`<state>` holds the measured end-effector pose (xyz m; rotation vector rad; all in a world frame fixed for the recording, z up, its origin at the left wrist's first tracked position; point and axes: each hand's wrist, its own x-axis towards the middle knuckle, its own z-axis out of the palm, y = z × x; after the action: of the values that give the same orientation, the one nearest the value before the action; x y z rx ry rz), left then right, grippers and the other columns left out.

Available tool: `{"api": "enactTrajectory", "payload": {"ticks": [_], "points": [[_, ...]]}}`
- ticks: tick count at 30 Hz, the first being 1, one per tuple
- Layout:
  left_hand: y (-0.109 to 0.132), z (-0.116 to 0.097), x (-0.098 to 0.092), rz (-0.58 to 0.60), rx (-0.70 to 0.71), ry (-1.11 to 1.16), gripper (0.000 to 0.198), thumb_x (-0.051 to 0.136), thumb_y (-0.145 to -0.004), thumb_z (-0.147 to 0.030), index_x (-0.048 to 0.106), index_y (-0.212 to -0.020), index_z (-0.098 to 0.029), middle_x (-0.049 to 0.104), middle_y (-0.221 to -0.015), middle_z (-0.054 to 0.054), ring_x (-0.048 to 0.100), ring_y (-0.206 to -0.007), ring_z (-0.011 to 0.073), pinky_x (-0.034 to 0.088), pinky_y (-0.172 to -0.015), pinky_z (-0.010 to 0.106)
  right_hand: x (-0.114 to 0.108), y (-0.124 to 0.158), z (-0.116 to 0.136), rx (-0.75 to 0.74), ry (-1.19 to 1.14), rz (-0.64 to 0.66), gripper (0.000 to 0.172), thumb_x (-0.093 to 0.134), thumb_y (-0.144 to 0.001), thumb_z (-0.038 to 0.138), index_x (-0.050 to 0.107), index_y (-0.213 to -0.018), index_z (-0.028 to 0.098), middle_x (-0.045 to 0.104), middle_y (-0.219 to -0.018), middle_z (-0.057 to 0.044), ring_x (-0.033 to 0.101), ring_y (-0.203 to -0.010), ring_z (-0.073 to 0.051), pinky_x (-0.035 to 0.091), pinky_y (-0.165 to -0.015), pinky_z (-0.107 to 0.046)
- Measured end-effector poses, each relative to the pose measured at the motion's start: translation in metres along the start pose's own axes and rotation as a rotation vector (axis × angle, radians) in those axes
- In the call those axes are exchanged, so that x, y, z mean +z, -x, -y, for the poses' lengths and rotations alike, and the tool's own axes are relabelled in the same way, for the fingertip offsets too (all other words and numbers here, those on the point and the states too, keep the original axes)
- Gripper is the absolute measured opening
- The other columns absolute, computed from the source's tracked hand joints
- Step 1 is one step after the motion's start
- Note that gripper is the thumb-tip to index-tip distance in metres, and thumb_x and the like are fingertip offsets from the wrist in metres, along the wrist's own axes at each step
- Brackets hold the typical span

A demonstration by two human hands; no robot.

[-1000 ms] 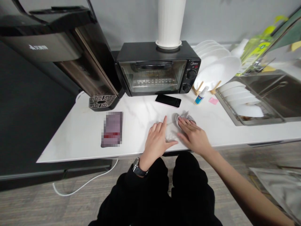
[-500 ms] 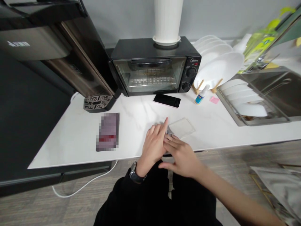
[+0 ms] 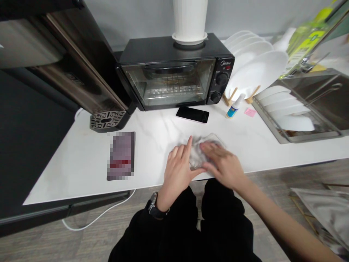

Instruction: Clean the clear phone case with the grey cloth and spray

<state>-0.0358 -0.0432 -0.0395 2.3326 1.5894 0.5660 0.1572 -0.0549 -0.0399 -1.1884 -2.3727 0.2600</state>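
A crumpled greyish thin piece [image 3: 196, 155], perhaps a cloth, lies on the white counter between my hands; blur hides its exact kind. My left hand [image 3: 177, 165] rests flat at its left edge, index finger stretched out and thumb reaching toward the right. On its right side, my right hand [image 3: 222, 162] lies with fingers extended over it, slightly blurred. The clear phone case [image 3: 215, 137] shows behind my right fingers, partly covered. Farther back lies a dark-screened phone [image 3: 193, 115], in front of the toaster oven.
The toaster oven [image 3: 174, 83] stands against the wall, a white pot [image 3: 190, 22] on top. A small spray bottle [image 3: 232, 110] and a pink sticky note [image 3: 250, 112] sit beside racked plates [image 3: 256, 71]. Left are a purple pouch-like item [image 3: 120, 154] and a drink dispenser [image 3: 107, 120].
My right hand has moved right, off my left hand, onto the greyish piece, which now shows spread between them. My left hand stays nearly in place. The view has shifted slightly.
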Motion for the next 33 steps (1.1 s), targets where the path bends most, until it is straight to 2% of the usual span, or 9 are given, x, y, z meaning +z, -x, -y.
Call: {"api": "enactTrajectory", "payload": {"ticks": [1, 4, 7, 9, 15, 17, 19, 24, 33], "points": [[0.000, 0.000, 0.000, 0.000, 0.000, 0.003, 0.100, 0.070, -0.094, -0.044, 0.007, -0.168, -0.021, 0.060, -0.127, 0.010, 0.053, -0.112, 0.0308, 0.043, -0.100, 0.045, 0.000, 0.000, 0.000, 0.051, 0.031, -0.036, 0.059, 0.051, -0.103, 0.058, 0.064, -0.142, 0.015, 0.067, -0.143, -0.018, 0.058, -0.139, -0.035, 0.049, -0.115, -0.056], [-0.001, -0.001, -0.001, 0.009, -0.008, 0.007, 0.095, 0.067, -0.096, -0.041, 0.007, -0.168, -0.022, 0.061, -0.124, 0.010, 0.053, -0.110, 0.0300, 0.044, -0.100, 0.045, 0.000, -0.001, 0.000, -0.030, -0.031, 0.037, 0.062, 0.051, -0.102, 0.059, 0.063, -0.143, 0.014, 0.066, -0.144, -0.018, 0.058, -0.140, -0.034, 0.049, -0.115, -0.054], [0.000, -0.002, -0.001, 0.008, -0.017, 0.013, 0.099, 0.068, -0.095, -0.045, 0.006, -0.168, -0.021, 0.061, -0.126, 0.010, 0.053, -0.112, 0.0309, 0.044, -0.100, 0.045, -0.003, -0.002, -0.001, 0.049, 0.039, -0.036, 0.062, 0.047, -0.103, 0.062, 0.066, -0.140, 0.015, 0.069, -0.139, -0.017, 0.061, -0.137, -0.034, 0.052, -0.113, -0.054], [0.001, -0.001, 0.000, 0.007, -0.024, 0.007, 0.101, 0.069, -0.094, -0.047, 0.006, -0.168, -0.021, 0.062, -0.124, 0.010, 0.053, -0.111, 0.0311, 0.045, -0.098, 0.046, -0.004, -0.002, -0.001, -0.009, 0.010, 0.007, 0.070, 0.045, -0.101, 0.068, 0.066, -0.139, 0.012, 0.068, -0.141, -0.018, 0.061, -0.137, -0.034, 0.052, -0.113, -0.052], [0.002, -0.001, 0.002, -0.019, -0.017, 0.020, 0.103, 0.069, -0.094, -0.054, 0.006, -0.168, -0.020, 0.062, -0.126, 0.011, 0.054, -0.112, 0.0312, 0.044, -0.100, 0.046, -0.004, 0.000, -0.007, 0.001, 0.033, 0.011, 0.075, 0.051, -0.100, 0.066, 0.055, -0.151, 0.011, 0.060, -0.149, -0.019, 0.055, -0.142, -0.035, 0.048, -0.117, -0.054], [0.002, -0.001, 0.001, -0.025, -0.009, 0.017, 0.102, 0.068, -0.095, -0.053, 0.005, -0.168, -0.020, 0.063, -0.124, 0.010, 0.055, -0.111, 0.0311, 0.045, -0.099, 0.046, -0.003, 0.004, -0.012, -0.043, 0.007, 0.061, 0.069, 0.051, -0.102, 0.062, 0.053, -0.152, 0.014, 0.059, -0.151, -0.016, 0.055, -0.143, -0.032, 0.047, -0.118, -0.052], [0.003, -0.002, 0.000, -0.037, -0.001, 0.027, 0.107, 0.070, -0.092, -0.056, 0.003, -0.168, -0.021, 0.063, -0.127, 0.011, 0.055, -0.114, 0.0316, 0.045, -0.101, 0.047, -0.002, 0.006, -0.017, 0.014, 0.066, 0.008, 0.061, 0.051, -0.104, 0.055, 0.055, -0.151, 0.016, 0.059, -0.152, -0.015, 0.053, -0.144, -0.033, 0.046, -0.119, -0.054], [0.005, -0.003, 0.000, -0.056, -0.007, 0.046, 0.112, 0.078, -0.088, -0.049, 0.003, -0.167, -0.025, 0.063, -0.130, 0.010, 0.055, -0.118, 0.0323, 0.046, -0.102, 0.047, 0.003, 0.012, -0.018, -0.051, 0.077, 0.023, 0.064, 0.056, -0.103, 0.051, 0.048, -0.156, 0.015, 0.054, -0.157, -0.014, 0.046, -0.150, -0.033, 0.043, -0.121, -0.056], [0.007, -0.003, 0.002, -0.077, 0.032, 0.024, 0.103, 0.076, -0.087, -0.053, 0.019, -0.165, -0.017, 0.061, -0.129, 0.013, 0.054, -0.122, 0.0324, 0.045, -0.107, 0.046, 0.011, 0.015, -0.019, -0.051, 0.072, -0.064, 0.050, 0.048, -0.108, 0.044, 0.057, -0.149, 0.017, 0.061, -0.151, -0.011, 0.054, -0.144, -0.031, 0.047, -0.118, -0.055]]}}
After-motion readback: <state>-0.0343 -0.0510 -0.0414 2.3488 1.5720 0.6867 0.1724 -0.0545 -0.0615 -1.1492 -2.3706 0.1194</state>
